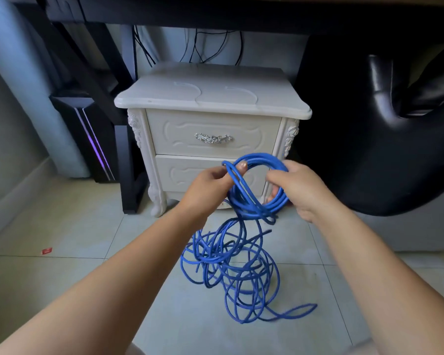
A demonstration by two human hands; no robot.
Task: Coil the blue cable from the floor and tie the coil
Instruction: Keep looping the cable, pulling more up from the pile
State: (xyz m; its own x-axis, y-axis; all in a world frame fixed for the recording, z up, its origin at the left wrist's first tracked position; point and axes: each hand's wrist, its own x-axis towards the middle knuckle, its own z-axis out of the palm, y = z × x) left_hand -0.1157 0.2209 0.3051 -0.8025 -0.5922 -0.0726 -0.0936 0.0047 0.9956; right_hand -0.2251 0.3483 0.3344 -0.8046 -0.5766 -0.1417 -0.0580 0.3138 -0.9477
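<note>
A blue cable lies in a loose tangle on the tiled floor, and part of it rises into a round coil of several loops held up in front of the nightstand. My right hand grips the right side of the coil, fingers wrapped through the loops. My left hand pinches a strand at the coil's left side between thumb and fingers. A free cable end trails to the right on the floor.
A white two-drawer nightstand stands just behind the coil. A black desk leg and a computer tower with a purple light are at the left. A black leather chair fills the right. A small red scrap lies on the floor.
</note>
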